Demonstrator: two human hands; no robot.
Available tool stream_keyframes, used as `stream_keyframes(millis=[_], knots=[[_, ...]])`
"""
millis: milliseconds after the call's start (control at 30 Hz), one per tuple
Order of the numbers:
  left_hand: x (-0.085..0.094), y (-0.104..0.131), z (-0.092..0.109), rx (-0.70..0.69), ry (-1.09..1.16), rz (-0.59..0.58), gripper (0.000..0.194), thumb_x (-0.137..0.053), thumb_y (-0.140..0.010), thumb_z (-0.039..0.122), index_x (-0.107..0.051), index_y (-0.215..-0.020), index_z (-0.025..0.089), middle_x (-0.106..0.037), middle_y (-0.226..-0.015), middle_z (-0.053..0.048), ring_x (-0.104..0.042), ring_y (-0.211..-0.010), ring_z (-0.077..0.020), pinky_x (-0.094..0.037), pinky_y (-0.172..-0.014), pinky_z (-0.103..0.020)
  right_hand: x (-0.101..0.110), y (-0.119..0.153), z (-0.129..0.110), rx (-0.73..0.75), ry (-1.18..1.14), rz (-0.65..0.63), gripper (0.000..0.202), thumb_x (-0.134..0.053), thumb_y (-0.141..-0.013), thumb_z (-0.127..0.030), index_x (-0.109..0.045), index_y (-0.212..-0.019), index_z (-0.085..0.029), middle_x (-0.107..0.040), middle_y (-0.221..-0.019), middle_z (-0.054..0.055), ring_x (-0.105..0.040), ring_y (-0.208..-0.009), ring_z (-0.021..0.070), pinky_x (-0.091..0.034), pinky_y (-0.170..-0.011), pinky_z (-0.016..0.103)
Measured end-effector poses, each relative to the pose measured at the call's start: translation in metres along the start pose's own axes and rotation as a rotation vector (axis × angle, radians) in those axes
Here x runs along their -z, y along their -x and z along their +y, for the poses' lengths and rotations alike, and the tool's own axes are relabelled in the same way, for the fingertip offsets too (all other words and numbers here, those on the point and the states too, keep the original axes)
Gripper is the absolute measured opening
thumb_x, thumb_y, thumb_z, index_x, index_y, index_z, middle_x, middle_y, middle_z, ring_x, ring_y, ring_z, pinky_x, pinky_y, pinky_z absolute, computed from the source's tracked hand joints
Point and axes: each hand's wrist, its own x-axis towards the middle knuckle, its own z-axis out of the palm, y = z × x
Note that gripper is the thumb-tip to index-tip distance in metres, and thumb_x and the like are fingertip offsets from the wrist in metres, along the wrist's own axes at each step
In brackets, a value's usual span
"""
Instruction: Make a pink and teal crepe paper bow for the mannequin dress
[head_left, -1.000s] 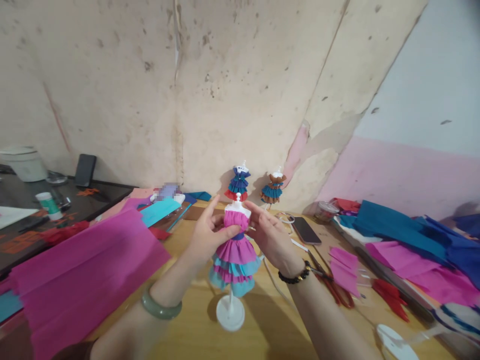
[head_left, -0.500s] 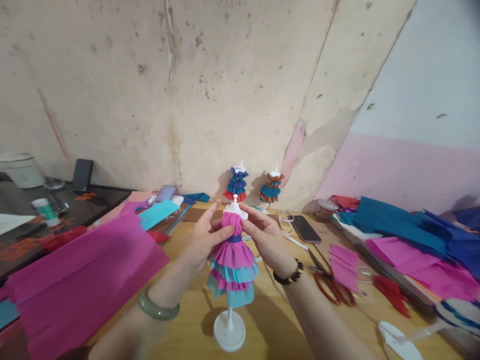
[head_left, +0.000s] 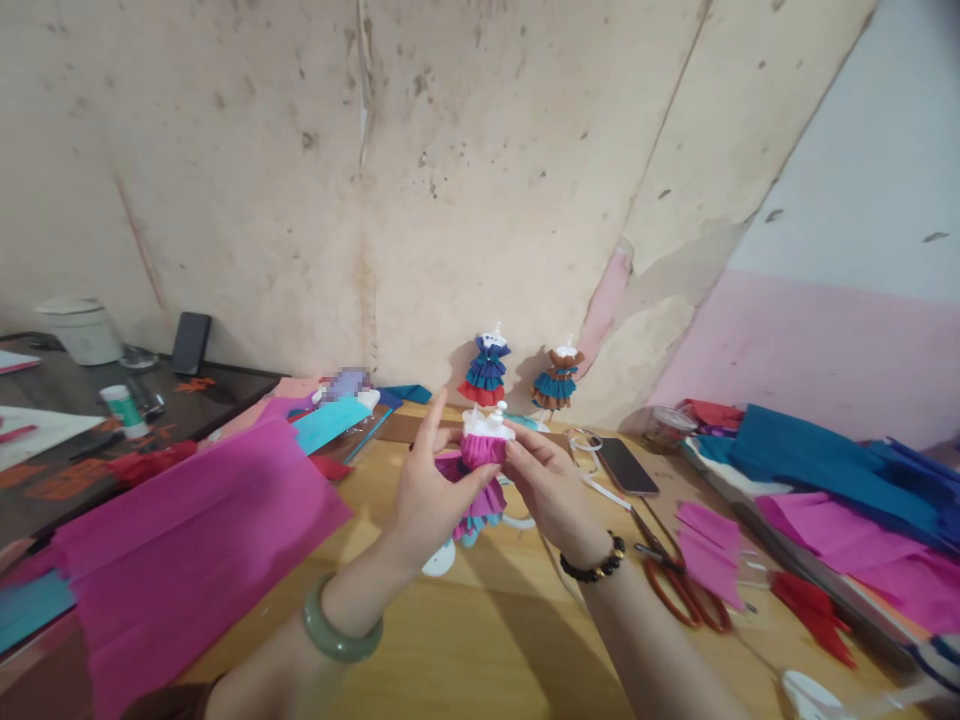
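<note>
A small white mannequin in a tiered pink and light-blue paper dress [head_left: 484,450] is held in the middle, tilted with its top toward the camera. My left hand [head_left: 431,490] is round its left side, thumb across the pink bodice and index finger raised. On the right side, the fingers of my right hand [head_left: 551,490] pinch the bodice near the white shoulder. Part of the skirt is hidden behind my left hand, and the white round base [head_left: 439,559] shows below it.
Two dressed mannequins, one blue and red [head_left: 486,370], one brown and teal [head_left: 556,380], stand by the wall. Pink paper [head_left: 202,560] lies left. At right are scissors [head_left: 679,590], a phone [head_left: 628,467] and coloured paper [head_left: 817,450].
The held mannequin has gone from upright to tilted, its base moving back and its top toward the camera. Both hands still grip it. The view has shifted slightly left.
</note>
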Motion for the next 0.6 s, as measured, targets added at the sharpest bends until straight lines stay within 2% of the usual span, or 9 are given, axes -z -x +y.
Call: stream_keyframes(millis=[167,367,500,600], knots=[[-0.001,0.003,-0.005,-0.063,-0.134,0.010,0.090,-0.078,-0.070,0.026,-0.030,-0.146,0.029,-0.066,-0.108,-0.008,-0.066,-0.097,-0.0253,-0.053,-0.086,-0.039,0.000,0.000,0.001,0.006,0.055,-0.027,0.024,-0.073,-0.080,-0.036,-0.072,-0.101,-0.024,-0.073,-0.101,0.004,-0.066,-0.093,0.0207,-0.049,-0.090,0.035],[0.001,0.003,-0.012,-0.183,-0.268,0.042,0.088,-0.076,-0.073,0.024,-0.028,-0.147,0.031,-0.067,-0.102,-0.006,-0.066,-0.094,-0.0243,-0.055,-0.083,-0.041,0.000,0.002,-0.001,0.003,-0.031,-0.054,0.029,-0.070,-0.082,-0.041,-0.072,-0.106,-0.024,-0.074,-0.101,0.005,-0.066,-0.094,0.0213,-0.050,-0.087,0.035],[0.001,0.003,-0.018,-0.279,-0.307,0.029,0.087,-0.072,-0.076,0.022,-0.025,-0.148,0.032,-0.067,-0.100,-0.005,-0.065,-0.091,-0.0234,-0.056,-0.079,-0.041,-0.005,0.004,-0.003,0.009,0.032,0.009,0.034,-0.079,-0.073,-0.035,-0.072,-0.104,-0.023,-0.074,-0.101,0.004,-0.066,-0.090,0.0205,-0.051,-0.085,0.033],[0.000,0.004,-0.021,-0.333,-0.319,0.030,0.086,-0.071,-0.077,0.020,-0.024,-0.148,0.034,-0.067,-0.098,-0.004,-0.065,-0.089,-0.0222,-0.056,-0.078,-0.040,-0.009,0.005,-0.003,0.006,0.085,0.060,0.028,-0.078,-0.073,-0.035,-0.073,-0.096,-0.021,-0.075,-0.095,0.005,-0.067,-0.083,0.0197,-0.052,-0.081,0.033]])
